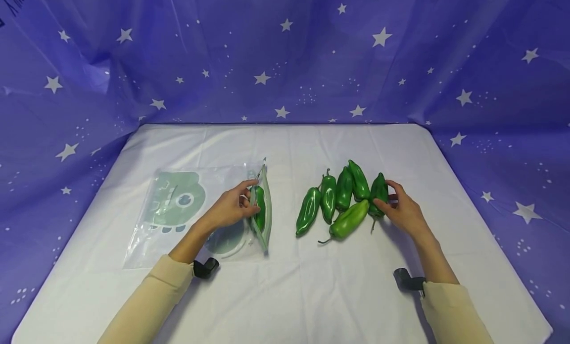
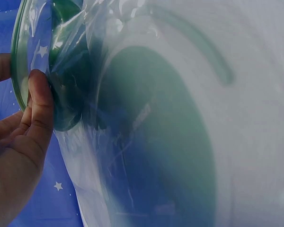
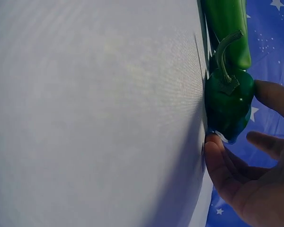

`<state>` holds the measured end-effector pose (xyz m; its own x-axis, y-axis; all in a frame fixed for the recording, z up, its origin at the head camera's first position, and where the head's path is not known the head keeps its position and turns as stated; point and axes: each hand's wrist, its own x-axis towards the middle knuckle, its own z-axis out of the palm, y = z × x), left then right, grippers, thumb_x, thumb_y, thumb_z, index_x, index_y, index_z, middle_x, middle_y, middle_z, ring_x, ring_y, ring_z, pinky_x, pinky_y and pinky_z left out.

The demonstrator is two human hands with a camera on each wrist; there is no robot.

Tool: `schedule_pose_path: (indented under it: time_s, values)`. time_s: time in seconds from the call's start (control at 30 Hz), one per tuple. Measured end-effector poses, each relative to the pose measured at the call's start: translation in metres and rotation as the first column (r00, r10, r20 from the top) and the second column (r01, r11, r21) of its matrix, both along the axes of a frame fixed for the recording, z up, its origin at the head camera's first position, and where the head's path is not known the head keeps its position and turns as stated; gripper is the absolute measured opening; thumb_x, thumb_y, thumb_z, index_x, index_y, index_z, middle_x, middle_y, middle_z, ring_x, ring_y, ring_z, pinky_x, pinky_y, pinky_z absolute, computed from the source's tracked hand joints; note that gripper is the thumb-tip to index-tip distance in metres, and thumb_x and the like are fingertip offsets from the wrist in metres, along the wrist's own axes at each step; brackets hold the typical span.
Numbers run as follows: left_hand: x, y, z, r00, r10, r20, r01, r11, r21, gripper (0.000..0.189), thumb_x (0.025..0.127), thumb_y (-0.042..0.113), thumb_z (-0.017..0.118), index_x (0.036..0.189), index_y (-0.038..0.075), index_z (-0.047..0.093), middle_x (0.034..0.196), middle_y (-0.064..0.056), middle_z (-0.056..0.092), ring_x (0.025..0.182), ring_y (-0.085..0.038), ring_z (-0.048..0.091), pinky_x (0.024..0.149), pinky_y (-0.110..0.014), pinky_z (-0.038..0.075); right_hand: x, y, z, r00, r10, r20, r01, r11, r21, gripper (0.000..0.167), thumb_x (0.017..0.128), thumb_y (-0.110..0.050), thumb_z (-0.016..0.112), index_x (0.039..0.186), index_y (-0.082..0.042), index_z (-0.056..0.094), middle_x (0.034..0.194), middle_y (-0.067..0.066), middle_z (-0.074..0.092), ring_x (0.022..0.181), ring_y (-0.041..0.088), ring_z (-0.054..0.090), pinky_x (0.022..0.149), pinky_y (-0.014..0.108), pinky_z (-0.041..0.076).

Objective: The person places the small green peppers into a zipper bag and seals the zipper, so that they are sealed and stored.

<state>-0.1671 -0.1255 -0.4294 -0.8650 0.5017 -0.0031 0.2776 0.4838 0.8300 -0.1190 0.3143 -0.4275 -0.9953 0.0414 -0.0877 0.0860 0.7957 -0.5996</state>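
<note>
Sleeves (image 1: 147, 304), cream, came in from the near edge on both sides of my head view; black wrist units (image 1: 207, 268) sat just past them. Everything lay on the counter (image 1: 307, 299), white cloth over it.

Next out: light-green pepper (image 1: 349, 220), slanted, stem toward near left, other end up against the dark pepper (image 1: 379, 188) at the right hand (image 1: 403, 213). Right fingers pinched that dark pepper, thumb on one side, forefinger on the other. It was at the right end of the group, stem pointing my way. Right wrist view agreed. Couldn't tell if it was clear of the cloth.

Left hand (image 1: 227, 208) was about level with the right, well apart from it. Fingers pinched the bag (image 1: 138, 252) at its edge by the mouth. Bag was clear, with a green cartoon print (image 1: 171, 200), lying on the left side, mouth gaping toward the loose peppers. I saw one bagged pepper (image 1: 260, 208) through the film, right at the mouth.

Between the hands, four more dark ones: leftmost pepper (image 1: 308, 212) tilted, then second pepper (image 1: 328, 198), third pepper (image 1: 344, 188), and farthest pepper (image 1: 358, 180).

Behind the far edge hung a purple backdrop (image 1: 285, 52), white stars on it.
</note>
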Motion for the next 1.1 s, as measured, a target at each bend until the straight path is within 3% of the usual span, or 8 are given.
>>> schedule_pose_path:
  time_s: [1.1]
  values:
    - [0.0006,-0.0005,-0.0002,1.000,0.002,0.031,-0.002,1.000,-0.012,0.070,0.083,0.013,0.072,0.143,0.007,0.037,0.098,-0.008,0.053,0.076,-0.015,0.058,0.069,-0.033,0.046,-0.0006,0.0079,-0.0053,1.000,0.008,0.013,-0.008,0.999,-0.040,0.072,0.093,-0.045,0.057,0.147,-0.007,0.030,0.124,0.034,0.051,0.113,0.047,0.050,0.082,0.055,0.043]
